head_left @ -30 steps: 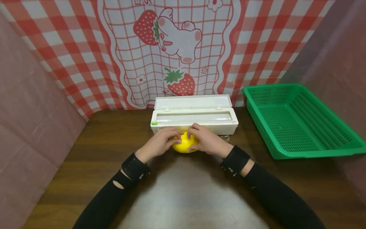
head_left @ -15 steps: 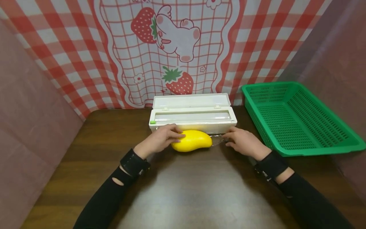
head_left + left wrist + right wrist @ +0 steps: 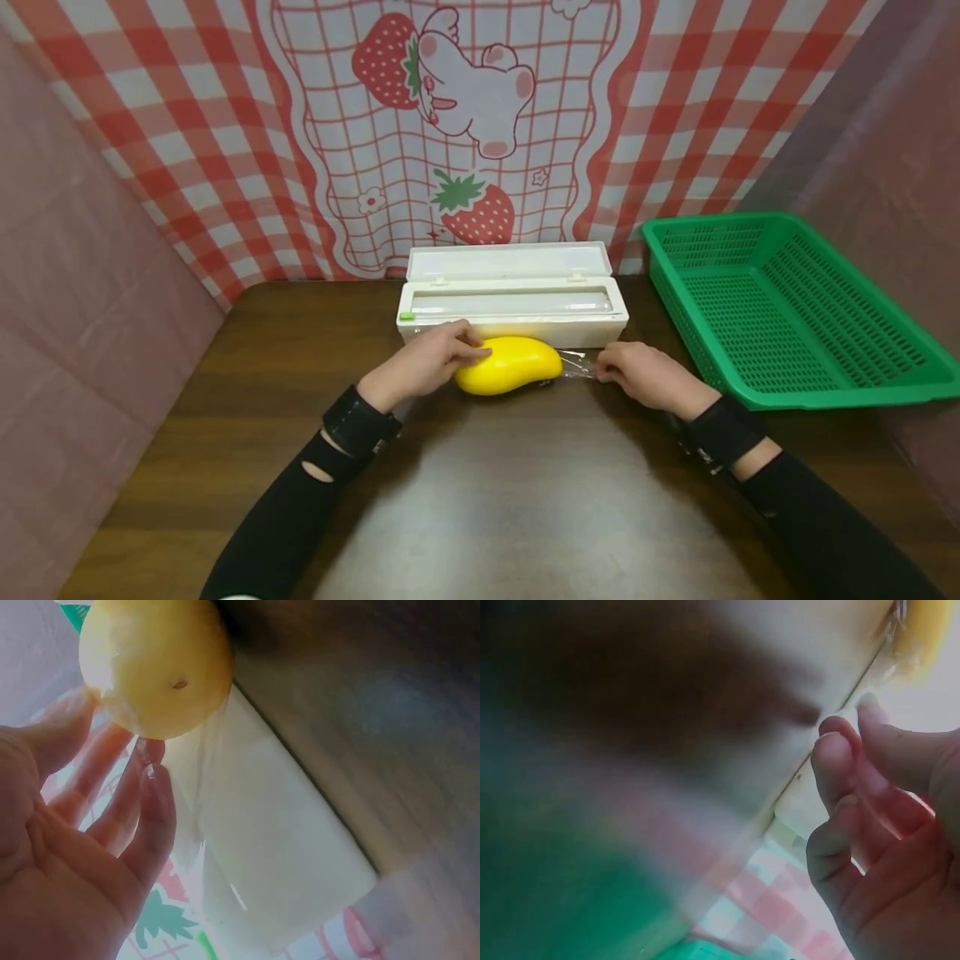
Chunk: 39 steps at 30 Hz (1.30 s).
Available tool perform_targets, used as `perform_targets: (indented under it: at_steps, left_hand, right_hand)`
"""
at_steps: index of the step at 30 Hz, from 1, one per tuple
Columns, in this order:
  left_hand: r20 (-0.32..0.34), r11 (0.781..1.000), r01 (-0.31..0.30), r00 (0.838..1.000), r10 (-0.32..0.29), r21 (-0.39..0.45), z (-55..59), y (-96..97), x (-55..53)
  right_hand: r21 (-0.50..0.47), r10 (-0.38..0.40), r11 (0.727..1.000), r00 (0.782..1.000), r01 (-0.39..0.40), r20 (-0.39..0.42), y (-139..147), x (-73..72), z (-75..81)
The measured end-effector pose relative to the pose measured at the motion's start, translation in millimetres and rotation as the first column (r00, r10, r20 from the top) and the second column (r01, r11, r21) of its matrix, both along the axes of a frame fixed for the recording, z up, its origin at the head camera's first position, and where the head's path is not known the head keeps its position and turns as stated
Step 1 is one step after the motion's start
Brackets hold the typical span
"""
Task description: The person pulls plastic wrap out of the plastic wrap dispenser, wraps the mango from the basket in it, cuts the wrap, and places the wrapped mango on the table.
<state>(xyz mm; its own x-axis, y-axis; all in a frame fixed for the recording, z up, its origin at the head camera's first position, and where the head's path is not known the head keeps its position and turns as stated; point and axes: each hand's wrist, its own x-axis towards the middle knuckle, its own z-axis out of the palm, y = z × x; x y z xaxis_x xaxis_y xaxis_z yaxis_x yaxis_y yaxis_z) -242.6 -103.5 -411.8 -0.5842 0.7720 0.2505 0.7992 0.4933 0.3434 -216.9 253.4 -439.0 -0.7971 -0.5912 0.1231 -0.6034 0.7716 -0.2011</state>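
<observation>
A yellow mango (image 3: 517, 363) lies on its side in front of the open white cling film dispenser (image 3: 512, 332). My left hand (image 3: 426, 363) holds its left end, fingertips over the top. In the left wrist view, the thumb and fingers of that hand (image 3: 82, 847) meet the rounded end of the mango (image 3: 161, 671). Clear cling film (image 3: 576, 364) stretches from the mango's right end to my right hand (image 3: 651, 375), which pinches its edge between thumb and fingers. The right wrist view shows those fingertips close together, with the film itself hardly visible.
A green plastic basket (image 3: 720, 375) stands at the right, just beyond my right hand. Behind the dispenser hangs a red-and-white checked cloth (image 3: 315, 167) with strawberry prints. The brown wooden table (image 3: 450, 492) extends toward me.
My right hand has left the mango's top, moved right and taken hold of the film, now drawn out beyond the mango's right end. My left hand stays at the left end.
</observation>
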Motion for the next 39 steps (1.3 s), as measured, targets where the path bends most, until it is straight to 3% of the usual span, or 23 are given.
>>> perform_targets:
  at_steps: [4, 10, 20, 24, 31, 36, 39]
  left_hand:
    - [0.018, 0.999, -0.025, 0.999, 0.026, -0.043, 3.5, -1.1, 4.3]
    - [0.011, 0.993, 0.004, 1.000, -0.003, -0.118, 4.0, -3.3, 8.3]
    - [-0.032, 0.998, 0.039, 0.999, -0.040, -0.054, 1.3, -4.4, 5.2]
    - [-0.047, 0.998, 0.043, 0.998, -0.045, -0.044, -1.0, -5.3, 3.2]
    - [-0.048, 0.999, 0.038, 0.998, -0.040, -0.038, -2.6, -6.1, 4.1]
    - [-0.015, 0.987, 0.033, 0.999, -0.036, -0.156, 0.3, -9.5, 9.8]
    - [0.014, 0.976, 0.018, 1.000, -0.016, -0.215, 1.3, -12.9, 12.3]
  right_hand:
    - [-0.042, 0.035, 0.998, 0.999, -0.036, -0.009, 1.6, 6.2, 0.1]
    - [-0.137, 0.072, 0.986, 0.986, -0.092, -0.149, -7.0, 11.4, 8.8]
    - [-0.291, 0.137, 0.931, 0.952, -0.218, -0.274, -50.6, -6.6, 12.9]
    - [-0.315, 0.131, 0.921, 0.943, -0.229, -0.305, -62.8, -10.5, 9.9]
    - [-0.283, 0.083, 0.946, 0.964, -0.156, -0.253, -75.8, -10.5, 10.5]
    - [-0.310, 0.036, 0.946, 0.981, -0.096, -0.193, -74.5, -7.2, 12.6]
    - [-0.341, 0.039, 0.934, 0.978, -0.109, -0.207, -71.2, -4.6, 13.7]
